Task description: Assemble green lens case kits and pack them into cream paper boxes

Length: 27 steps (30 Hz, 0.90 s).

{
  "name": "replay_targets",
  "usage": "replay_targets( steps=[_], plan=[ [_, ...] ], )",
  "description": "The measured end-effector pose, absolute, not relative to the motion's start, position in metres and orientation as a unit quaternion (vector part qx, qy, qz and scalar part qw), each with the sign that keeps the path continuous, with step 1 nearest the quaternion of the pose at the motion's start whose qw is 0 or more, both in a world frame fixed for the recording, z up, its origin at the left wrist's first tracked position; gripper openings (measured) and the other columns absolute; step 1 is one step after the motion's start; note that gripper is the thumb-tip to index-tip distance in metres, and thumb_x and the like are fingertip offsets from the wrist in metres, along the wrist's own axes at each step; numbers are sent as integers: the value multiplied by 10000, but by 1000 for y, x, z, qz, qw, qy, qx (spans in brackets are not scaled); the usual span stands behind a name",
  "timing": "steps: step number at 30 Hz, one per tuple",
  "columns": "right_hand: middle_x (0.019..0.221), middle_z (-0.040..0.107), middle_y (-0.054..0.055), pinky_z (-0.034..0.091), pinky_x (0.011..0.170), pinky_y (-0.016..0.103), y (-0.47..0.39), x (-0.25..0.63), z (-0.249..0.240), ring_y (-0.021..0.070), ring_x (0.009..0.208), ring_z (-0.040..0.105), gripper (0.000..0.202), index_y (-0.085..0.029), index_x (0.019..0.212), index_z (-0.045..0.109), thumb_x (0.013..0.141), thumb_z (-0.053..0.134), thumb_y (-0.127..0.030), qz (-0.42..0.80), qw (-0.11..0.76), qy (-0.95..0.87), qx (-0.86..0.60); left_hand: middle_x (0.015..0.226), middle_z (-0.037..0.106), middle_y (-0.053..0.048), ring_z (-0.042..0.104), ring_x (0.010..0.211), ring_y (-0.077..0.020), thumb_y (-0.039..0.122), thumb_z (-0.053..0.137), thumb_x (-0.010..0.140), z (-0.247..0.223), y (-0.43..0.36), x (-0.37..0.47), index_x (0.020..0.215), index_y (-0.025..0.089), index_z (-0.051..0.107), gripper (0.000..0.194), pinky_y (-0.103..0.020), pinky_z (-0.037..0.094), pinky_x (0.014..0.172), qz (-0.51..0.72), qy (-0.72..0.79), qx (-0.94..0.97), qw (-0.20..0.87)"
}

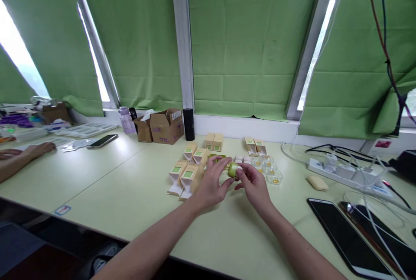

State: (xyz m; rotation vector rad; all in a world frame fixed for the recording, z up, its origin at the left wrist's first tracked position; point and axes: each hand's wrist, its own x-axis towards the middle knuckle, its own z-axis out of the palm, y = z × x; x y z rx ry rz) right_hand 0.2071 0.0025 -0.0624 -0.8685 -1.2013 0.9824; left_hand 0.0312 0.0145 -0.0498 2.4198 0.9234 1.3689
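Above the pale table (139,197), a small green jar (232,170) is held between both hands. My left hand (212,182) has its fingers closed round the jar's left side. My right hand (254,183) pinches the jar's right end, where something whitish shows. Just left of my left hand stand several kraft-coloured boxes (191,175) with green labels and open flaps. Clear cups (275,177) with yellow centres sit behind my right hand. Small white pieces (242,159) and another green item (216,157) are partly hidden behind the hands.
More small boxes (213,141) stand at the back, near cardboard boxes (167,128) and a black cylinder (188,124). At right lie a power strip (347,176), cables, a beige oval item (317,183) and a large phone (347,236). Another person's hand (40,150) rests at far left.
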Motion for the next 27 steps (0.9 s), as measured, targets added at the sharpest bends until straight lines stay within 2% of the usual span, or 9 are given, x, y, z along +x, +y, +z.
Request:
replay_targets(
  steps=[3, 6, 10, 18, 20, 24, 27],
  plan=[
    [852, 718, 37, 638, 534, 319, 2, 204, -63, 186, 699, 671, 558, -185, 1096, 708, 808, 813, -650, 435, 637, -518, -369, 1473, 521, -160, 442, 1412, -332, 211, 660, 961, -51, 12, 35, 1542, 233, 420, 629, -572, 453, 1172, 464, 311, 824, 91],
    [824, 717, 28, 640, 530, 315, 0, 203, -61, 180, 684, 668, 540, -186, 1068, 702, 802, 824, -640, 435, 645, -514, -362, 1478, 450, -184, 495, 1398, -332, 242, 612, 1003, -53, 9, 39, 1527, 221, 414, 561, -552, 491, 1151, 462, 315, 822, 104],
    [809, 720, 22, 647, 531, 320, -2, 202, -59, 188, 695, 687, 522, -192, 1041, 681, 803, 828, -633, 441, 645, -515, -354, 1509, 414, -197, 493, 1422, -334, 252, 538, 1046, -54, 6, 41, 1565, 225, 374, 545, -538, 507, 1152, 468, 303, 824, 101],
    [736, 720, 4, 647, 509, 336, -2, 201, -60, 198, 664, 699, 533, -212, 989, 596, 782, 844, -636, 455, 633, -513, -360, 1589, 473, -188, 479, 1474, -329, 276, 456, 1089, -57, 8, 39, 1618, 224, 344, 543, -544, 453, 1216, 448, 290, 829, 166],
    [717, 711, -3, 645, 511, 338, -3, 202, -60, 198, 655, 691, 525, -218, 988, 583, 793, 833, -636, 448, 628, -522, -365, 1602, 477, -187, 504, 1457, -327, 298, 443, 1097, -58, 9, 39, 1629, 228, 333, 548, -536, 478, 1192, 446, 289, 825, 193],
    [815, 722, 39, 618, 520, 302, -5, 207, -58, 208, 732, 695, 426, -210, 1005, 625, 858, 783, -577, 357, 613, -587, -391, 1588, 498, -192, 523, 1433, -338, 354, 494, 1086, -61, 13, 37, 1626, 226, 365, 570, -509, 515, 1142, 478, 274, 793, 260],
    [1033, 723, 87, 626, 567, 301, -7, 213, -56, 204, 802, 700, 344, -216, 1154, 659, 909, 748, -442, 215, 596, -659, -406, 1473, 580, -200, 618, 1291, -304, 401, 516, 1081, -61, 17, 37, 1629, 212, 352, 602, -462, 535, 1089, 497, 250, 756, 343]
  ],
)
